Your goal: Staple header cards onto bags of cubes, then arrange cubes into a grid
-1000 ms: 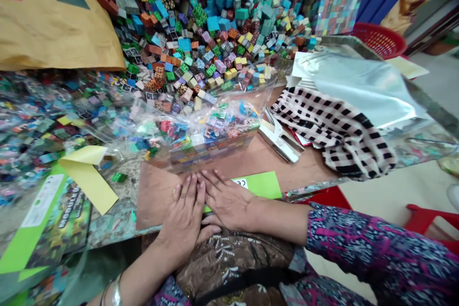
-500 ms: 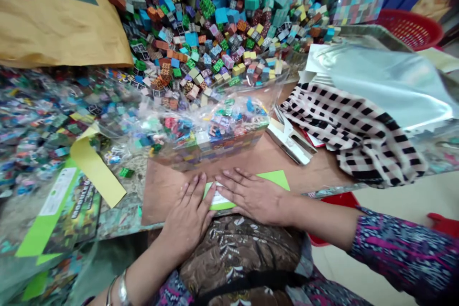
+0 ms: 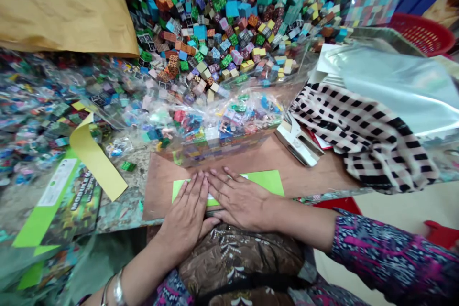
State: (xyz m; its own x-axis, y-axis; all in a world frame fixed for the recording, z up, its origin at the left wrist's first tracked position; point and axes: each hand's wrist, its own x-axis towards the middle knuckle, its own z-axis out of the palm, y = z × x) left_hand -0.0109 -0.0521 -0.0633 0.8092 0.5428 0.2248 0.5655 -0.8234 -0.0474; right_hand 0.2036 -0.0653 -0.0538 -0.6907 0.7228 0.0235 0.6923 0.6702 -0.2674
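Observation:
A bright green card strip with a white patch lies on a brown board at the table's front edge. My left hand rests flat on the strip's left part, fingers stretched out. Flat across its middle lies my right hand, fingers also extended, its tips meeting those of the left. Much of the white patch is hidden under my hands. Just behind them sits a clear plastic bag holding small colourful pieces. A stapler lies on the board to the right of the bag.
Heaped small printed cubes cover the back of the table. A yellow paper strip and a green-edged printed card lie left. A checkered cloth, clear plastic sheets and a red basket are at right. A yellow-brown package stands back left.
My right hand has slid left along the green strip to meet my left hand. More of the strip's left end now shows. The whole view has shifted slightly.

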